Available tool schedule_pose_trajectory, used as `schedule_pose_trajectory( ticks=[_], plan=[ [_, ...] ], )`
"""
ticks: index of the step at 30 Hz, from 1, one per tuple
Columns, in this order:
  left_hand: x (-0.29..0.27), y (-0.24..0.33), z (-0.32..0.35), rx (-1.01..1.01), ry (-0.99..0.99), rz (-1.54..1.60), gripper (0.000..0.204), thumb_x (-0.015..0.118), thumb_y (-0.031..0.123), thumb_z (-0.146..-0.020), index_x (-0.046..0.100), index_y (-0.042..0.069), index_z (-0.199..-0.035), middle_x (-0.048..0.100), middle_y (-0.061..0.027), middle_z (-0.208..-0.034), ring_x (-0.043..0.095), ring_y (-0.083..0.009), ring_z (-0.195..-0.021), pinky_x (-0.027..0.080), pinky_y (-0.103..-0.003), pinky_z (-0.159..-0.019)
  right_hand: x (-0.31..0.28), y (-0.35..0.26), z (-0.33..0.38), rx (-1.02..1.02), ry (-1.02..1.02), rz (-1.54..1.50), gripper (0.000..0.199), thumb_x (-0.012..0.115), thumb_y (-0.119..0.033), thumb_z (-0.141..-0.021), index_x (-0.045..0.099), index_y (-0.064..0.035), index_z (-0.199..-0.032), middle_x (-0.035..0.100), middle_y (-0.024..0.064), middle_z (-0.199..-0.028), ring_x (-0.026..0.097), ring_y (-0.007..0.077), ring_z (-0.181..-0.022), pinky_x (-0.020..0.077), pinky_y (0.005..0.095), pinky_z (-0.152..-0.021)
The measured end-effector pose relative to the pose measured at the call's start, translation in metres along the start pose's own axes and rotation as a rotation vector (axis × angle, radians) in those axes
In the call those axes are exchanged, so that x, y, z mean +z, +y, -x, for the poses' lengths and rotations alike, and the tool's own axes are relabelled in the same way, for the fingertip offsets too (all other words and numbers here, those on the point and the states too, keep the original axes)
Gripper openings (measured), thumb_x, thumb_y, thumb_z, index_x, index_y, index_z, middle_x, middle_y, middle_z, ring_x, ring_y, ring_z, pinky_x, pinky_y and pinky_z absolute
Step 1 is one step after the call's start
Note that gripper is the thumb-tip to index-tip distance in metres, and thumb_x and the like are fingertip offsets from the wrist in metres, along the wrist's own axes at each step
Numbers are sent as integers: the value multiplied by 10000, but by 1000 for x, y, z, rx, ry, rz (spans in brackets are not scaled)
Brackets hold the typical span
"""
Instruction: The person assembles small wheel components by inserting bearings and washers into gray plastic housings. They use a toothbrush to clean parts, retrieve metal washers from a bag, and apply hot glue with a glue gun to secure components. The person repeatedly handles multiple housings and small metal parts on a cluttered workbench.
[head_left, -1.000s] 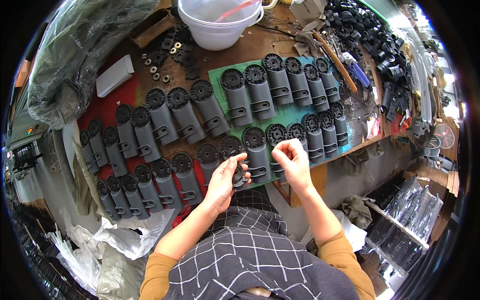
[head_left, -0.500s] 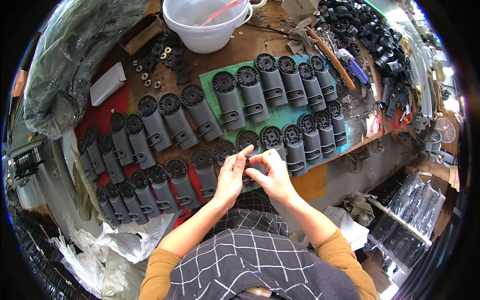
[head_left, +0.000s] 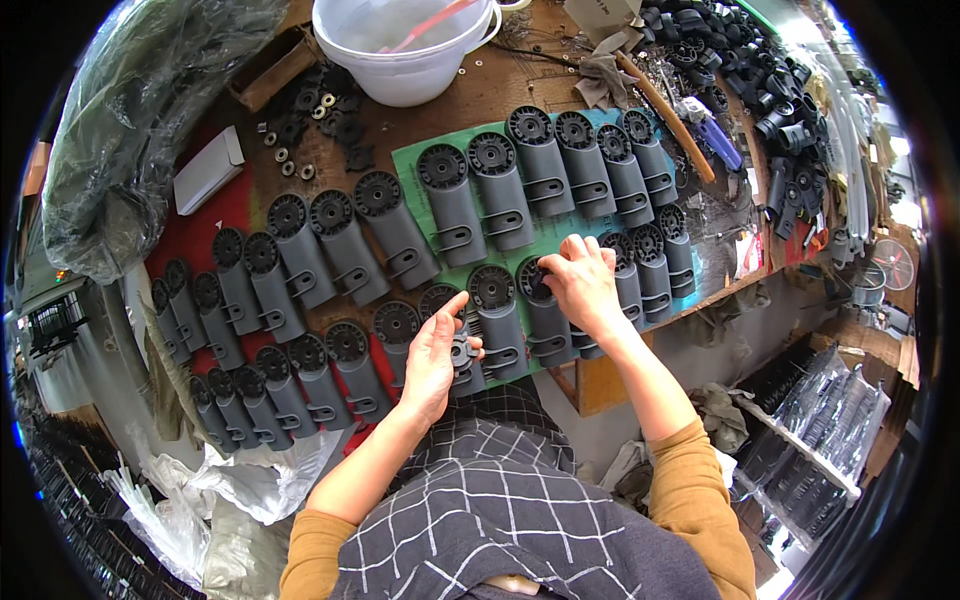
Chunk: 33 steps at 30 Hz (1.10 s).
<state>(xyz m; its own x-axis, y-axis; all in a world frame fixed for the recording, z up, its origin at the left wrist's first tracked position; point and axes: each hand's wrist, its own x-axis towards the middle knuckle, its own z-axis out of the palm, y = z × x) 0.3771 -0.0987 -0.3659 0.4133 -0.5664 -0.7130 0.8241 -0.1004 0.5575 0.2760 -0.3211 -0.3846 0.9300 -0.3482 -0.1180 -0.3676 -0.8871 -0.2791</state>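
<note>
Rows of dark grey plastic housings (head_left: 510, 205), each with a round ribbed head and a slotted tab, lie across the bench. Over the front row, my left hand (head_left: 430, 362) is closed around a small grey plastic part (head_left: 461, 352), which its fingers partly hide. My right hand (head_left: 583, 285) reaches further forward and to the right. Its fingertips pinch down at the round head of a front-row housing (head_left: 548, 325). Something small and dark shows at those fingertips, too covered to name.
A white bucket (head_left: 400, 75) with a red-handled tool inside stands at the back. Metal rings (head_left: 281, 155) and black plastic pieces lie left of it. To the right are a wooden handle (head_left: 668, 118), a blue-grey tool (head_left: 715, 140) and heaped black parts (head_left: 780, 110). Clear plastic sheeting (head_left: 120, 150) bulges at the left.
My hands have parted from being together over the front row. The right moved right and forward to a housing's round head; the left shifted slightly left, uncovering a grey part in its fingers.
</note>
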Motion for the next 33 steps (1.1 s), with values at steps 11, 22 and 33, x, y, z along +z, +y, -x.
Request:
schedule_pose_trajectory(
  ticks=[11, 22, 33],
  plan=[
    [-4, -4, 4, -1, -41, -11, 594, 414, 515, -988, 476, 81, -1390, 428, -7, -1038, 618, -109, -863, 578, -282, -788, 8, -14, 56, -83, -31, 163, 386, 651, -305, -870, 625, -135, -1216, 570, 17, -1326, 453, 215, -1278, 280, 412, -1065],
    [0, 5, 8, 10, -30, -53, 616, 409, 533, -981, 460, 85, -1401, 426, -9, -1039, 615, -121, -872, 573, -301, -800, 16, -8, 55, -66, -5, 96, 341, 654, -290, -875, 645, -143, -1183, 584, -9, -1319, 426, 213, -1315, 223, 441, -1099],
    [16, 13, 3, -120, -58, 70, 649, 348, 603, -979, 444, 137, -1421, 486, -5, -1033, 577, -140, -935, 527, -312, -810, -27, -95, 52, -14, 165, -391, 336, 737, -366, -773, 675, -148, -1021, 594, 16, -997, 520, 217, -1028, 306, 403, -912]
  ],
)
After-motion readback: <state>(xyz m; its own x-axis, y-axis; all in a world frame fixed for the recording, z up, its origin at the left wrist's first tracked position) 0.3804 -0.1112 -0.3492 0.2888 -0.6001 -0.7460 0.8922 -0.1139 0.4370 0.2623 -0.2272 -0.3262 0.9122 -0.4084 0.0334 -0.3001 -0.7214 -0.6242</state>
